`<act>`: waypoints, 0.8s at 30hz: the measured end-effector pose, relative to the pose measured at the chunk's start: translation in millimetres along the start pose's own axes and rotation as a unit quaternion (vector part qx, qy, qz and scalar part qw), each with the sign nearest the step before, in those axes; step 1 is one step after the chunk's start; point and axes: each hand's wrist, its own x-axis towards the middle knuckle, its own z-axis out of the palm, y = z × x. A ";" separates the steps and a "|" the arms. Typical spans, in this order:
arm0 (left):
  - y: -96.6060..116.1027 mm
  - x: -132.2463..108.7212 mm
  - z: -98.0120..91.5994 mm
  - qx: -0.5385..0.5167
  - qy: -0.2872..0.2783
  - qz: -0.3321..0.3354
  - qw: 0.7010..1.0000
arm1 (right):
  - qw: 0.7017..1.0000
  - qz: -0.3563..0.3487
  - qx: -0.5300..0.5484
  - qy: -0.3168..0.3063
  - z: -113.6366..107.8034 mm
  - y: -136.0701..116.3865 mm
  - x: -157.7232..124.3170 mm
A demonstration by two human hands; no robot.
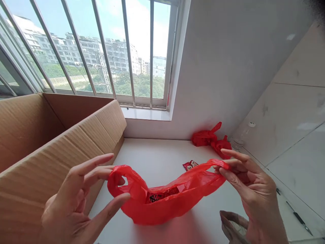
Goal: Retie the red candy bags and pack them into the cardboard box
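A red plastic bag (pixel 165 208) hangs stretched between both hands, its mouth partly open. Red packets (pixel 162 196) with dark and white print show inside it. My left hand (pixel 83 200) has its fingers through the bag's left handle loop, thumb and index finger spread apart. My right hand (pixel 248 183) pinches the right handle between thumb and fingers, the index finger raised. Behind the bag, a small red packet (pixel 190 165) lies on the white table (pixel 152 152).
An open cardboard box (pixel 63 149) stands at the left below a barred window. Two tied red bags (pixel 203 138) and a clear bottle (pixel 238 140) are at the back right. A pen (pixel 299 218) lies far right. A grey-brown object (pixel 232 225) sits near my right wrist.
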 end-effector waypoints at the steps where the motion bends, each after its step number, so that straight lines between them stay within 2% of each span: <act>1: -4.9 3.8 -0.8 -0.022 -0.027 -0.002 0.999 | 1.000 0.004 0.002 -0.006 -0.7 0.2 1.1; 4: -21.3 16.5 3.8 -0.064 -0.114 0.002 0.991 | 0.999 0.032 -0.002 -0.023 0.1 2.7 6.1; 5: -26.6 20.0 6.7 -0.062 -0.124 -0.002 0.990 | 0.999 0.037 0.003 -0.021 0.7 3.3 7.4; 6: -31.3 22.7 9.4 -0.060 -0.119 -0.011 0.991 | 0.999 0.040 0.012 -0.014 1.0 3.5 8.4; 10: -44.6 28.0 14.7 -0.053 -0.037 -0.073 0.995 | 0.998 0.035 0.061 0.001 0.0 1.9 9.5; 11: -46.9 28.9 14.7 -0.056 -0.037 -0.081 0.994 | 0.997 0.034 0.065 -0.005 -0.5 1.7 9.7; 12: -49.0 29.9 14.7 -0.066 -0.057 -0.083 0.993 | 0.997 0.034 0.064 -0.016 -0.8 1.6 10.1; 14: -52.8 32.0 15.2 -0.115 -0.143 -0.084 0.979 | 0.997 0.036 0.047 -0.042 -1.4 2.0 11.2; 17: -56.7 34.1 19.3 -0.200 -0.255 -0.089 0.942 | 0.996 0.032 0.001 -0.079 -2.8 4.7 13.1; 20: -57.0 34.0 26.5 -0.239 -0.276 -0.103 0.925 | 0.994 0.044 -0.029 -0.091 -4.7 11.0 15.7; 24: -50.6 33.2 34.2 -0.231 -0.260 -0.118 0.930 | 0.990 0.079 -0.051 -0.103 -3.0 18.7 19.0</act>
